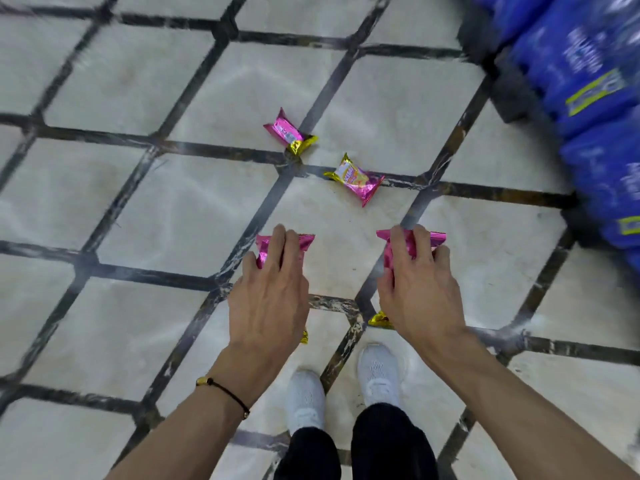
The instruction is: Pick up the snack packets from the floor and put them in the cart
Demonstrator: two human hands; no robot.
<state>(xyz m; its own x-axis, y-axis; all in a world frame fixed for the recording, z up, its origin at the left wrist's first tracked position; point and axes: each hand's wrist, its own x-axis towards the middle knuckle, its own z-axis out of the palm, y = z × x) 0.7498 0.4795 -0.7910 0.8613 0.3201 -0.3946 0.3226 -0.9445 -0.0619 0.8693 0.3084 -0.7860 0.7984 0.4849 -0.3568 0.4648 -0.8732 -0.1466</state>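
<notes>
Snack packets in pink foil with gold ends, four of them across the middle of the frame, over a pale tiled floor (pixel 121 209) with dark grout lines.

Lower left: bare forearm, thin dark bracelet (pixel 221 388) at the wrist.

Left of centre: left hand (pixel 268 299), back up, fingers curled down over the left packet (pixel 303 244) and gripping it. Pink end sticking out past the fingertips, a scrap of gold foil peeking below the heel of the hand. Cannot tell whether lifted or touching the tiles.

Upper centre: far packet (pixel 285 131), loose on the floor, pink end up-left, gold end down-right on a grout line.

Just lower and to the right: middle packet (pixel 355 178), also loose on the floor, printed face up, gold end left, pink end right. Apart from the far packet and from both hands.

Bottom centre: two white shoes (pixel 306 400), dark trouser legs above them.

Right of centre: right hand (pixel 419 292), back up, fingers and thumb wrapped round the right packet (pixel 434 237), clutching it. Pink end past the fingertips, gold end showing beside the wrist.

Upper right edge: stacked blue sacks (pixel 588 81), blurred, print unreadable.
</notes>
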